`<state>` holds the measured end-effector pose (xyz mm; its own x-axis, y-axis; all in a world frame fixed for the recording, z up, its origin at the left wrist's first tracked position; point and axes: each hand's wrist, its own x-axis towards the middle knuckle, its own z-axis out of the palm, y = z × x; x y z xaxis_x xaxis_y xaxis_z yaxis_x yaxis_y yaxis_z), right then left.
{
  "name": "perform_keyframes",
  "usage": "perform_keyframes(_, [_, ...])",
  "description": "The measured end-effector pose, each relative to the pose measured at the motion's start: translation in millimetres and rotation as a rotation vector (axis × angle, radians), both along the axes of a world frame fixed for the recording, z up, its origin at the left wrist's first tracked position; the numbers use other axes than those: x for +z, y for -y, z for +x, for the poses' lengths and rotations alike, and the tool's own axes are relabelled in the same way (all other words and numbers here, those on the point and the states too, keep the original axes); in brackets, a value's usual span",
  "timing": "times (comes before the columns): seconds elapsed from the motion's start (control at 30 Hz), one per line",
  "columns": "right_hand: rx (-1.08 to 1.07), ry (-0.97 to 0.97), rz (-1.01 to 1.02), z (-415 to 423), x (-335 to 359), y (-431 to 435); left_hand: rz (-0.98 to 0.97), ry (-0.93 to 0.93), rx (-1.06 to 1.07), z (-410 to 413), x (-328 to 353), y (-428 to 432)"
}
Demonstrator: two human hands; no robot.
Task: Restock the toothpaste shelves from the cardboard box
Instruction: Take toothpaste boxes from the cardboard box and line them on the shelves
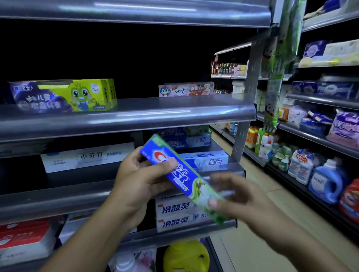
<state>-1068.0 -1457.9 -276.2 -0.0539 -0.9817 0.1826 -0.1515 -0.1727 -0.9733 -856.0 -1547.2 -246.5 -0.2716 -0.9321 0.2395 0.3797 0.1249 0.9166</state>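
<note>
A blue and green toothpaste box hangs tilted in front of the shelves, its blue end up and to the left. My left hand grips the blue end, thumb across the front. My right hand is blurred and holds the lower green end, with fingers curled round it. Behind the box, more blue toothpaste boxes lie stacked on a grey shelf. White toothpaste boxes fill the shelf below. The cardboard box is not in view.
A green and purple children's toothpaste carton and a pink box stand on the upper shelf. White boxes lie left of the blue ones. Across the aisle, detergent bottles line the right-hand shelves.
</note>
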Motion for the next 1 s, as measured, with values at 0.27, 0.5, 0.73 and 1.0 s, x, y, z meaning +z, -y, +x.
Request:
perform_keyframes(0.27, [-0.31, 0.31, -0.224, -14.0, -16.0, 23.4, -0.072, -0.038, 0.119, -1.9, -9.6, 11.6])
perform_keyframes(0.5, [-0.479, -0.039, -0.399, -25.6, 28.6, 67.5, -0.384, 0.632, 0.396, 19.9, 4.8, 54.9])
perform_keyframes(0.73, [-0.503, -0.293, -0.174, -40.8, 16.4, 91.1, -0.315, 0.931, 0.444, 24.1, -6.0, 77.3])
perform_keyframes(1.0, [-0.601, -0.524, -0.04, -39.4, 31.7, 130.2, -0.195, 1.026, 0.579, 8.6, 3.8, 104.9])
